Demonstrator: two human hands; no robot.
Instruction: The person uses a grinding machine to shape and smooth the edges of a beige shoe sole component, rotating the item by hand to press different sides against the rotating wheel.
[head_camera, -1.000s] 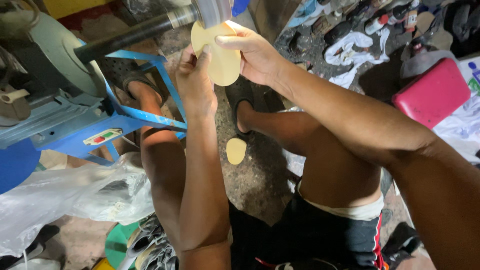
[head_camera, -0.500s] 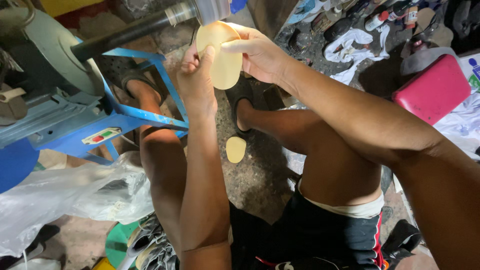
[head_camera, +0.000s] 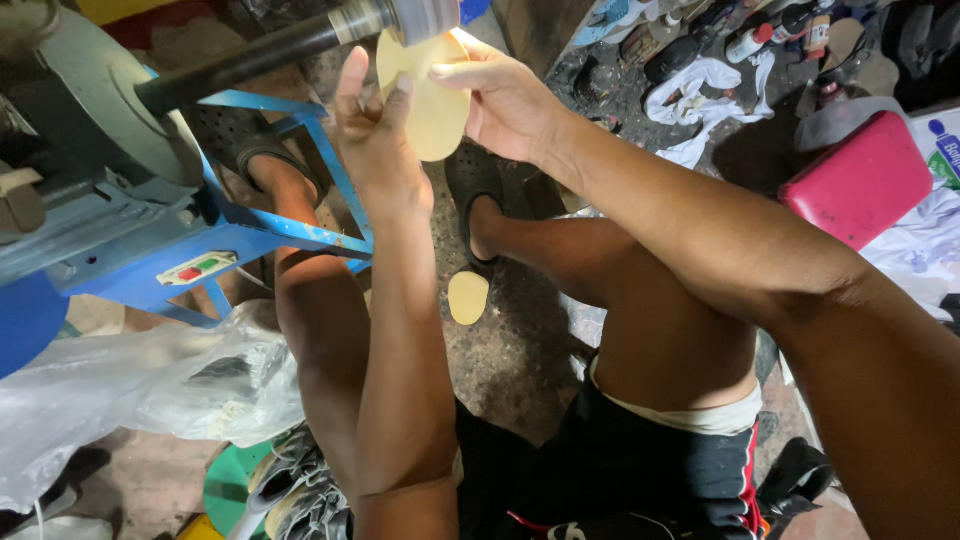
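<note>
Insole (head_camera: 437, 112): we pinch it in both hands, left (head_camera: 375, 150) and right (head_camera: 505, 100), against the grinder drum (head_camera: 425, 15). A red-green oblong label (head_camera: 203, 267) sits below-left of the drum.

Tan cutout (head_camera: 467, 297) on concrete floor (head_camera: 520, 370)

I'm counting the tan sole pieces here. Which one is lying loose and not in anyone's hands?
The small sole piece on the floor between the legs. The larger one is held up at the machine's wheel by the left hand and right hand.
</note>
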